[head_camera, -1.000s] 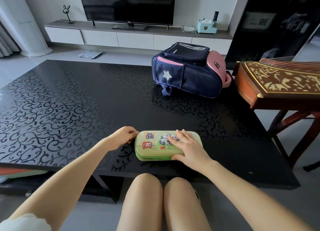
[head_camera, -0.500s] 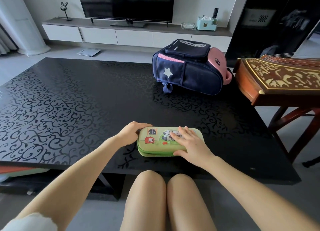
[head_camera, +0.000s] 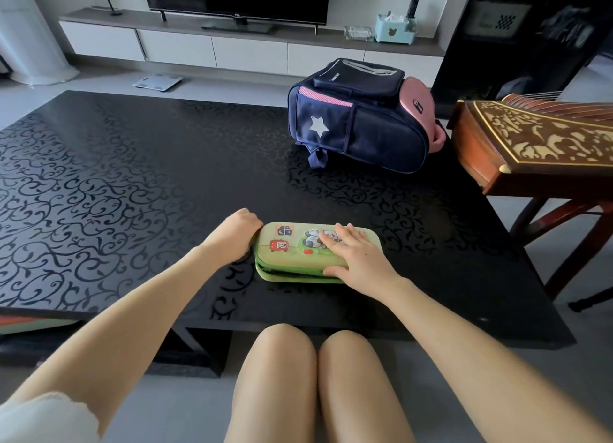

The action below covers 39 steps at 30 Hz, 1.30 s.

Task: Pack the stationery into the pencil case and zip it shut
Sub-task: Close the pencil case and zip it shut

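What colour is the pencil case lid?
Light green pencil case with panda cartoon stickers; clearest in the head view.

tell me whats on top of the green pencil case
The right hand lies flat on the pencil case lid, covering part of the panda picture. The left hand is at its left end.

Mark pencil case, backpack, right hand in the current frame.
pencil case (head_camera: 287, 247): head view, bare green lid left of the pandas.
backpack (head_camera: 381, 134): head view, navy side panel.
right hand (head_camera: 360, 256): head view, back of the hand, flat on the lid.
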Available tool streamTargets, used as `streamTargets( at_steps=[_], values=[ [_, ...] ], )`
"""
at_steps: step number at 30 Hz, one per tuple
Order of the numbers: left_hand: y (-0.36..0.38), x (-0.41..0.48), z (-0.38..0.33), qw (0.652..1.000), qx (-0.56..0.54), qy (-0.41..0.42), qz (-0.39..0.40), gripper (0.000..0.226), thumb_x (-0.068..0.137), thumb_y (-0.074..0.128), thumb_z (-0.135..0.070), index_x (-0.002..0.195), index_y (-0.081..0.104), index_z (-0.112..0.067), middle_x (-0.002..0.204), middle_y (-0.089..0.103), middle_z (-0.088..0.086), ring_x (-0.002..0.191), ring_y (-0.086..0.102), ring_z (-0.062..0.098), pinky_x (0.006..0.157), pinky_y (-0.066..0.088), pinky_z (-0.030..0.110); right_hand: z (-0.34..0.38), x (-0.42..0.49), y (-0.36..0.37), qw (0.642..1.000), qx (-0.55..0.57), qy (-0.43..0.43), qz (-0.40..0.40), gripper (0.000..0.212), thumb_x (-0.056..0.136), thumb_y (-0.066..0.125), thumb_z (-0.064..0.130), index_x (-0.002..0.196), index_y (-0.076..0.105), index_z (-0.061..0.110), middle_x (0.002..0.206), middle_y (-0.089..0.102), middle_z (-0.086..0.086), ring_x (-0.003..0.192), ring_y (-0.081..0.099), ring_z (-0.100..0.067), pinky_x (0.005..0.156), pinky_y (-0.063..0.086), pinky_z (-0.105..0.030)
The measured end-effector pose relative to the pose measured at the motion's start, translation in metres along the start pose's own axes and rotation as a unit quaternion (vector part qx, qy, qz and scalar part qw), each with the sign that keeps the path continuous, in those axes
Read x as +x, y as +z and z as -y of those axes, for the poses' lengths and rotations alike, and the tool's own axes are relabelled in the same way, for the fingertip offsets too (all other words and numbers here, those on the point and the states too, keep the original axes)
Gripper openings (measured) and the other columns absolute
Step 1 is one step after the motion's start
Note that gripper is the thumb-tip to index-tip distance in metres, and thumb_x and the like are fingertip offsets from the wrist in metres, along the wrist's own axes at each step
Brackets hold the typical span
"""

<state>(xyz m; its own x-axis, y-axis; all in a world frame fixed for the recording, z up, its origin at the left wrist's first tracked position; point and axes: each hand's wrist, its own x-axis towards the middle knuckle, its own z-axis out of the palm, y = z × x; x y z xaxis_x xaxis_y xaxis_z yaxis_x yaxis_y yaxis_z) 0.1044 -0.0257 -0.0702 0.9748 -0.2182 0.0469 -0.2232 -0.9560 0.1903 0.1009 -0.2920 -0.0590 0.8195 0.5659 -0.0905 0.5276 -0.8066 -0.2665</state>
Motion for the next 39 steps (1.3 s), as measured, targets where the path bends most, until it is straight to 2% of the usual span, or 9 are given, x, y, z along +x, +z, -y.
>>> streamTargets(
  at_steps=[7, 18, 22, 24, 26, 28, 31, 33, 39],
  values=[
    [-0.003, -0.051, -0.02, 0.989, 0.146, -0.006, -0.001, 0.015, 0.081, 0.048, -0.002, 0.087, 0.06, -0.008, 0.089, 0.06, 0.007, 0.085, 0.05, 0.023, 0.077, 0.043, 0.029, 0.0, 0.001, 0.0, 0.999, -0.031, 0.003, 0.013, 0.069, 0.092, 0.051, 0.04, 0.148, 0.013, 0.026, 0.157, 0.006, -0.012, 0.145, 0.002, -0.031, 0.118, 0.002, -0.041],
    [0.006, -0.058, -0.134, 0.962, -0.141, -0.225, 0.062, 0.034, 0.086, 0.046, -0.011, 0.053, 0.038, -0.01, 0.056, 0.046, 0.001, 0.05, 0.038, 0.015, 0.042, 0.026, 0.026, 0.008, -0.005, 0.002, 1.0, 0.006, 0.02, 0.009, 0.068, 0.092, 0.053, 0.033, 0.148, 0.015, 0.025, 0.158, 0.0, -0.011, 0.145, -0.006, -0.029, 0.116, -0.005, -0.041],
    [-0.006, -0.041, -0.142, 0.938, -0.222, -0.224, 0.143, 0.026, 0.085, 0.047, -0.01, 0.08, 0.068, 0.004, 0.088, 0.072, 0.015, 0.077, 0.064, 0.029, 0.064, 0.05, 0.035, 0.007, -0.012, 0.002, 0.999, 0.026, 0.03, 0.026, 0.066, 0.092, 0.053, 0.031, 0.148, 0.018, 0.027, 0.158, 0.002, -0.01, 0.145, -0.004, -0.027, 0.116, -0.006, -0.039],
    [-0.022, -0.042, -0.128, 0.953, -0.189, -0.202, 0.125, 0.025, 0.083, 0.047, -0.009, 0.09, 0.07, -0.001, 0.096, 0.072, 0.012, 0.085, 0.064, 0.027, 0.074, 0.05, 0.034, 0.013, -0.021, 0.001, 0.997, 0.038, 0.026, -0.064, 0.048, 0.088, 0.052, 0.021, 0.136, 0.046, 0.019, 0.151, 0.03, -0.014, 0.14, 0.023, -0.031, 0.117, 0.014, -0.044],
    [-0.039, -0.045, -0.11, 0.988, -0.066, -0.14, 0.003, 0.031, 0.078, 0.053, -0.008, 0.105, 0.067, -0.015, 0.108, 0.066, 0.006, 0.098, 0.056, 0.025, 0.081, 0.043, 0.031, 0.024, -0.03, 0.011, 0.957, 0.014, 0.049, -0.286, 0.028, 0.079, 0.042, 0.018, 0.076, 0.068, 0.008, 0.091, 0.07, -0.013, 0.086, 0.064, -0.032, 0.075, 0.051, -0.038],
    [-0.046, -0.045, -0.096, 0.996, 0.06, -0.066, -0.029, 0.053, 0.073, 0.062, -0.014, 0.124, 0.054, -0.026, 0.126, 0.051, 0.004, 0.115, 0.041, 0.025, 0.095, 0.032, 0.034, 0.041, -0.039, 0.016, 0.931, 0.01, 0.128, -0.343, 0.04, 0.077, 0.036, 0.03, 0.048, 0.054, 0.01, 0.048, 0.056, -0.005, 0.046, 0.052, -0.025, 0.046, 0.033, -0.026],
    [-0.038, -0.027, -0.09, 0.98, 0.168, -0.01, 0.107, 0.095, 0.069, 0.072, -0.037, 0.145, 0.015, -0.031, 0.152, 0.014, 0.011, 0.139, 0.009, 0.032, 0.112, 0.012, 0.046, 0.059, -0.036, 0.036, 0.965, 0.002, 0.208, -0.157, 0.048, 0.086, 0.046, 0.051, 0.066, 0.062, 0.011, 0.066, 0.063, -0.003, 0.065, 0.058, -0.024, 0.056, 0.031, -0.028],
    [-0.027, -0.014, -0.095, 0.967, 0.182, 0.002, 0.176, 0.115, 0.065, 0.076, -0.046, 0.146, -0.004, -0.031, 0.155, 0.0, 0.013, 0.142, -0.003, 0.034, 0.114, 0.006, 0.054, 0.065, -0.029, 0.044, 0.964, 0.026, 0.227, -0.137, 0.048, 0.084, 0.05, 0.057, 0.08, 0.066, 0.012, 0.081, 0.068, -0.003, 0.08, 0.063, -0.023, 0.061, 0.032, -0.029],
    [-0.022, 0.005, -0.098, 0.973, 0.164, 0.003, 0.161, 0.123, 0.051, 0.081, -0.052, 0.143, 0.001, -0.038, 0.129, 0.039, 0.007, 0.113, 0.04, 0.029, 0.087, 0.043, 0.041, 0.078, -0.014, 0.05, 0.95, 0.063, 0.271, -0.139, 0.035, 0.09, 0.05, 0.043, 0.09, 0.069, 0.014, 0.091, 0.069, -0.003, 0.088, 0.064, -0.024, 0.063, 0.032, -0.027]
  ],
)
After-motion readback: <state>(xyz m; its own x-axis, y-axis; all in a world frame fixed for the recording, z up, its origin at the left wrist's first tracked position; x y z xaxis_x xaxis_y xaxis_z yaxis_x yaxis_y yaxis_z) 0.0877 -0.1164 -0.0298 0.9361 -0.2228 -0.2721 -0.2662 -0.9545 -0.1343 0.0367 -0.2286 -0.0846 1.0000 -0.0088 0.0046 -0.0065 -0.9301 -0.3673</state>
